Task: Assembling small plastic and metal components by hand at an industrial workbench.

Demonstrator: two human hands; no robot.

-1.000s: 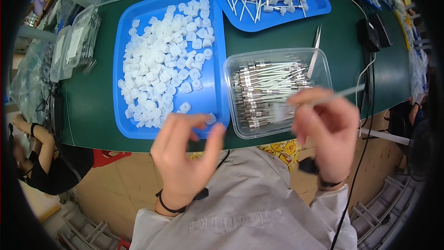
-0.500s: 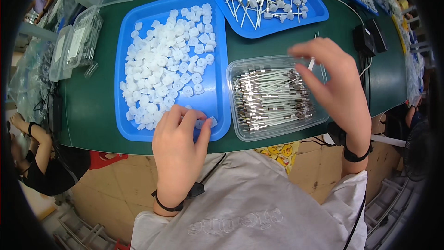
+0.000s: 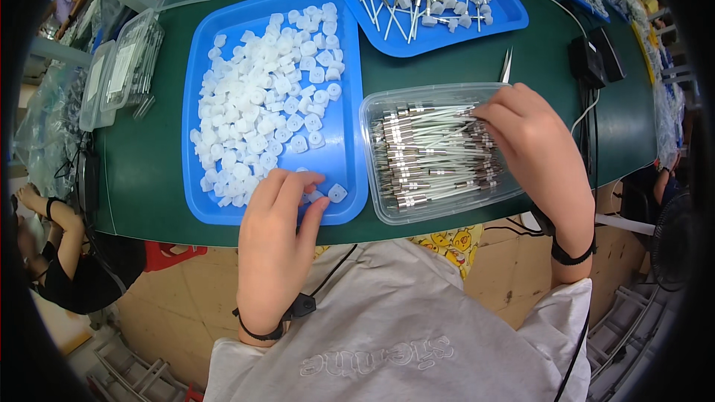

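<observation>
My left hand (image 3: 277,225) rests at the near edge of a blue tray (image 3: 350,67) heaped with several small white plastic caps (image 3: 261,104); its fingertips touch the caps nearest me. My right hand (image 3: 538,149) lies over the right side of a clear plastic box (image 3: 372,115) filled with several thin white rods with metal ends (image 3: 428,149). Its fingers curl onto the rods at the box's far right. Whether either hand has pinched a piece is hidden by the fingers.
A second blue tray (image 3: 514,18) with assembled white pins lies behind the box, tweezers (image 3: 507,65) beside it. Clear lidded boxes (image 3: 123,67) stand at the left, a black adapter (image 3: 596,59) and cables at the right. Another person (image 3: 59,246) sits at lower left.
Both hands came down from mid-air in front of me onto the table: the left onto the cap tray's near edge, the right onto the rod box and further in over the rods.
</observation>
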